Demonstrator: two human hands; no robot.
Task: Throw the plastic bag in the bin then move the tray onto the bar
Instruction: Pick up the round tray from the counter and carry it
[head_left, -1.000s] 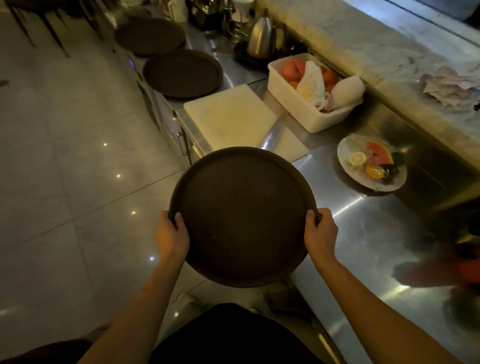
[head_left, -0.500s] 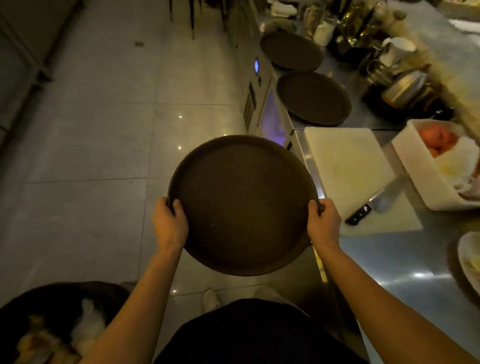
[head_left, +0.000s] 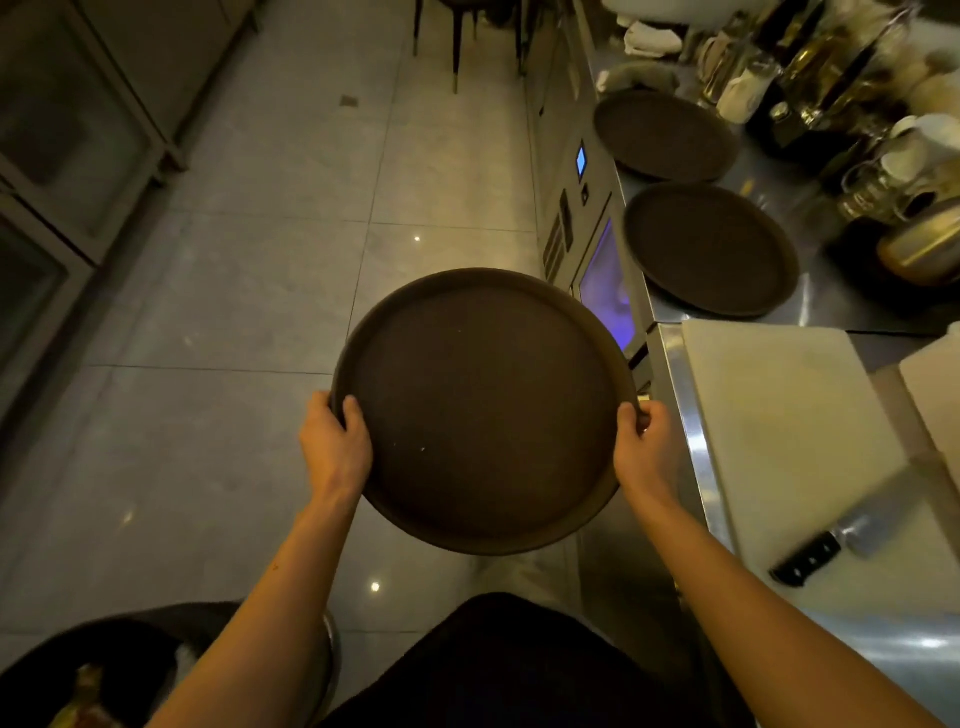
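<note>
A: So, where's the tray (head_left: 485, 410)?
B: Level over the floor, left hand (head_left: 336, 449) and right hand (head_left: 645, 452) clamped on opposite rims.
A: And the counter (head_left: 691, 447)?
B: Just beside the right hand.

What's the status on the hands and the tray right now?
Left hand and right hand grip tray rim. Tray held over floor, empty. Nothing blocking ahead.
</note>
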